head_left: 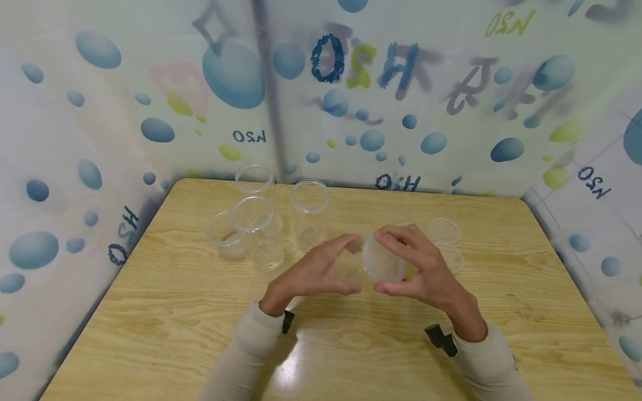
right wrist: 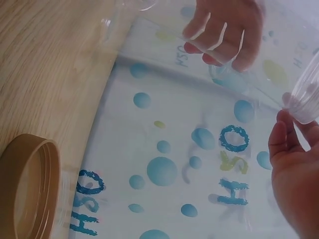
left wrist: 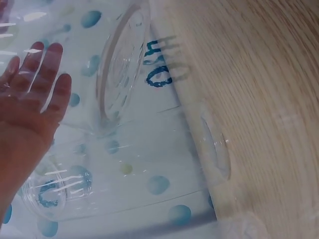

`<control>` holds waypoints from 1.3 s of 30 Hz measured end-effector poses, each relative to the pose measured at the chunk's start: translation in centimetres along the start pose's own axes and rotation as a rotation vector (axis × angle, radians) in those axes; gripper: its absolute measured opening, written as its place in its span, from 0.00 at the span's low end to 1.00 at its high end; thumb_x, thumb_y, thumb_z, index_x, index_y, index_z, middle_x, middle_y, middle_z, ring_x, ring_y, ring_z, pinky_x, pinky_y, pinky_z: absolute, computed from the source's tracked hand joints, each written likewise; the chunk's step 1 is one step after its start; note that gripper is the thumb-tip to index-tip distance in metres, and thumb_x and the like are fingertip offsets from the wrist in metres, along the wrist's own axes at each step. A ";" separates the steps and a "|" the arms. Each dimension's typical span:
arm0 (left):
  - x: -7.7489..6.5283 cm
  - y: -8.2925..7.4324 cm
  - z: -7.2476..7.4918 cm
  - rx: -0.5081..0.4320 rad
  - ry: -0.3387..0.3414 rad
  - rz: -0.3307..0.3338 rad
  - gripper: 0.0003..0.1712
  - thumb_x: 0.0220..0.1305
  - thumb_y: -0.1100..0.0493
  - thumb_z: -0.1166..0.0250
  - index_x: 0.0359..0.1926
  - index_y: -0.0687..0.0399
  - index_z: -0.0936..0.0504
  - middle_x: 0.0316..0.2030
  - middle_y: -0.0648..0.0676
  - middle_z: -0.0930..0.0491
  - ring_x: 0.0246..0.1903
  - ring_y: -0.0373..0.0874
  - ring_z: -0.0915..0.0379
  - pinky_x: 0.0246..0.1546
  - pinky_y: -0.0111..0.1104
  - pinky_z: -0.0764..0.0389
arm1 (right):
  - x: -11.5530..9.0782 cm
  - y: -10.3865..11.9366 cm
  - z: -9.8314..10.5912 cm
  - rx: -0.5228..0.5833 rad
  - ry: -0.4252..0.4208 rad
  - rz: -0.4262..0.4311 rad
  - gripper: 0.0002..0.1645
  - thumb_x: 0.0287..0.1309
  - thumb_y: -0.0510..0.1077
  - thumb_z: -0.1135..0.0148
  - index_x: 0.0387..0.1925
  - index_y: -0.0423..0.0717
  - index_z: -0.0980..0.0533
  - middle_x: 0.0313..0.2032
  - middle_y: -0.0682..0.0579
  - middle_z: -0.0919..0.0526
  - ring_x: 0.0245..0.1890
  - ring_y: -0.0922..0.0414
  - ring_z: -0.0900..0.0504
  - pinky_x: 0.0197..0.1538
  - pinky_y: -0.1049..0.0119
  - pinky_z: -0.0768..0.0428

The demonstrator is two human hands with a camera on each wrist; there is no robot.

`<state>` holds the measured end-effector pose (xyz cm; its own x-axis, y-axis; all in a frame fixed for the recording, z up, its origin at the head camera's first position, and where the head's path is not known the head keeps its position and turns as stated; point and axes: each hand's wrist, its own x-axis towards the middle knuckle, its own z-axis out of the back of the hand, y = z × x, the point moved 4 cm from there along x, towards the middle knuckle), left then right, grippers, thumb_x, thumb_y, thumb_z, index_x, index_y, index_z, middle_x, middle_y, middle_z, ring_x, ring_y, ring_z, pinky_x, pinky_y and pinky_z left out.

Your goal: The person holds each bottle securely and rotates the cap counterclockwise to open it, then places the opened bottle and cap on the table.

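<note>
My left hand [head_left: 316,270] curves its thumb and fingers round a clear plastic jar [head_left: 349,266], held sideways above the table. Its fingers [left wrist: 52,74] show through the clear wall in the left wrist view. Opposite it, my right hand [head_left: 431,267] grips a round translucent lid [head_left: 383,262] by its edge, fingers on top and thumb below. The lid faces the jar's end and overlaps it in the head view. From the right wrist, the thumb and fingertips pinch the clear rim [right wrist: 305,99].
Several clear open jars stand at the back left, among them a tall jar [head_left: 309,209] and a wider one [head_left: 225,236]. Two round lids lie right of my hands, one lid [head_left: 444,231] behind the other. Printed wall sheets [head_left: 331,128] border the wooden table [head_left: 165,312].
</note>
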<state>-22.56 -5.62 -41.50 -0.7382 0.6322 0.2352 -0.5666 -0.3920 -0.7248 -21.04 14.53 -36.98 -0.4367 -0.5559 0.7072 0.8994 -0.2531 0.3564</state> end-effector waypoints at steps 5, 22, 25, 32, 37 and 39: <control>-0.1 0.1 -0.1 -0.074 0.047 -0.019 0.48 0.50 0.53 0.21 0.69 0.52 0.35 0.57 0.51 0.25 0.59 0.43 0.30 0.62 0.48 0.29 | 0.0 0.1 -0.1 0.061 0.010 0.037 0.45 0.55 0.65 0.32 0.66 0.41 0.28 0.57 0.40 0.23 0.51 0.50 0.28 0.50 0.68 0.28; 0.3 0.3 -0.9 -0.177 -0.081 0.091 0.51 0.48 0.52 0.20 0.70 0.46 0.39 0.63 0.47 0.28 0.63 0.42 0.33 0.63 0.49 0.30 | 0.1 0.1 0.4 0.029 0.028 -0.298 0.55 0.54 0.71 0.39 0.72 0.40 0.39 0.67 0.43 0.33 0.57 0.53 0.30 0.49 0.63 0.28; 0.4 0.0 -1.2 -0.150 -0.119 0.117 0.52 0.48 0.51 0.20 0.70 0.48 0.39 0.63 0.48 0.28 0.64 0.44 0.33 0.63 0.48 0.29 | 0.2 0.2 0.2 -0.022 -0.041 -0.312 0.54 0.54 0.72 0.41 0.69 0.38 0.36 0.63 0.41 0.28 0.54 0.51 0.28 0.46 0.65 0.28; 0.6 -0.2 -1.6 -0.114 -0.142 0.118 0.52 0.49 0.49 0.20 0.70 0.49 0.39 0.62 0.49 0.27 0.63 0.46 0.32 0.62 0.49 0.28 | 0.2 0.4 0.0 -0.039 -0.121 -0.327 0.49 0.53 0.71 0.39 0.65 0.40 0.30 0.58 0.42 0.23 0.55 0.49 0.25 0.50 0.69 0.28; 0.6 -0.2 -1.5 -0.121 -0.132 0.068 0.50 0.49 0.51 0.21 0.69 0.47 0.39 0.61 0.48 0.26 0.61 0.44 0.30 0.61 0.49 0.27 | 0.2 0.4 0.0 -0.005 -0.126 -0.337 0.45 0.50 0.64 0.28 0.61 0.40 0.27 0.57 0.42 0.22 0.57 0.51 0.25 0.53 0.69 0.27; 0.5 -0.2 -1.4 -0.126 -0.128 0.059 0.49 0.49 0.52 0.21 0.69 0.46 0.38 0.60 0.48 0.26 0.60 0.43 0.30 0.60 0.48 0.27 | 0.1 0.4 0.0 0.003 -0.124 -0.332 0.43 0.48 0.59 0.24 0.61 0.40 0.26 0.57 0.43 0.22 0.58 0.51 0.25 0.54 0.69 0.26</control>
<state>-22.28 -4.27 -42.17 -0.8140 0.5172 0.2642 -0.4763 -0.3342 -0.8133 -20.71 14.41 -36.78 -0.7047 -0.3434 0.6209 0.7078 -0.4016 0.5812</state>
